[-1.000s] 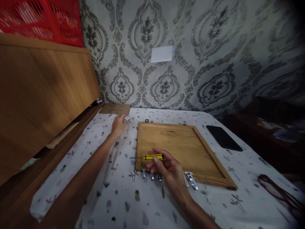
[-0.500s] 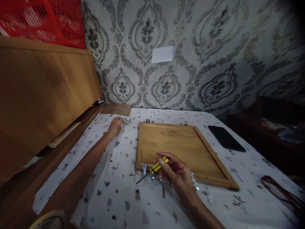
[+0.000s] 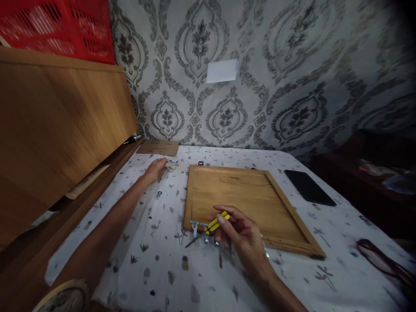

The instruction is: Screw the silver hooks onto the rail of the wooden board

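Observation:
My right hand point(image 3: 242, 236) pinches a screwdriver point(image 3: 217, 223) by its yellow handle, thin dark shaft slanting down to the left. It is over the near edge of a framed wooden panel point(image 3: 232, 190) lying flat. Metal hinges point(image 3: 194, 226) sit along that near edge, partly hidden by the hand and tool. Far left on the cloth, my left hand point(image 3: 157, 170) reaches down with its fingers drawn together, beside a small shiny metal piece point(image 3: 173, 160). What its fingertips hold, if anything, is hidden.
A printed white cloth point(image 3: 169, 268) covers the surface. Brown cardboard point(image 3: 159, 147) lies at the back, a black phone point(image 3: 308, 187) right of the panel, and glasses point(image 3: 378, 258) near the right edge. A wooden cabinet point(image 3: 65, 134) with a red basket point(image 3: 87, 30) stands at left.
My left hand has shifted very slightly among the small parts. My right hand keeps the screwdriver in nearly the same place over the panel's near edge.

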A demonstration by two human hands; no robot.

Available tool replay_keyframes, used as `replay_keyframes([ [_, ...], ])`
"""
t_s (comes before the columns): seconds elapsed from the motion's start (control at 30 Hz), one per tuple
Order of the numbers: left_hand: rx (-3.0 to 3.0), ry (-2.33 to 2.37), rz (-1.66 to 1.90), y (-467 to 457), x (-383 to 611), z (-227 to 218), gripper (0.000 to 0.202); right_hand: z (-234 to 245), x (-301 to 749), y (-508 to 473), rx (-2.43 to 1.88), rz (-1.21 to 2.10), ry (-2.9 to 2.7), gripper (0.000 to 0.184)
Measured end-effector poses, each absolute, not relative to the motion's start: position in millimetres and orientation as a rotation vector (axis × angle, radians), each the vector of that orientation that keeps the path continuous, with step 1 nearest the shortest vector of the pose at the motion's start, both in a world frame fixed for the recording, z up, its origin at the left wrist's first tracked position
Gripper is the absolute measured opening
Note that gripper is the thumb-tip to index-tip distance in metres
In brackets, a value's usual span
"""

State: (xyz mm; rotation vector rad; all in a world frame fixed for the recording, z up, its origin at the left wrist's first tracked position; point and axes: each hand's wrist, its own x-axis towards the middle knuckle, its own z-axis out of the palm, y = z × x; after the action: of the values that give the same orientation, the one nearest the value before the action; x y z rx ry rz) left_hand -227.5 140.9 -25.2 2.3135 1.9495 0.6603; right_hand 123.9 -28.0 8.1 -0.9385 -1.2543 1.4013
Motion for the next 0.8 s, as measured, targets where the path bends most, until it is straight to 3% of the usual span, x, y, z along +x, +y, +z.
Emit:
replay_keyframes([
  [0.63,2.345,1.805,0.618,133,-243,-17,0.037,4,127,-25,-0.964,1.413,-1.231,0.051],
  [0.8,2.325,1.715,0.807,110,-231,-10,0.018,3,128,-26,-0.876,1.498,-1.198,0.046],
])
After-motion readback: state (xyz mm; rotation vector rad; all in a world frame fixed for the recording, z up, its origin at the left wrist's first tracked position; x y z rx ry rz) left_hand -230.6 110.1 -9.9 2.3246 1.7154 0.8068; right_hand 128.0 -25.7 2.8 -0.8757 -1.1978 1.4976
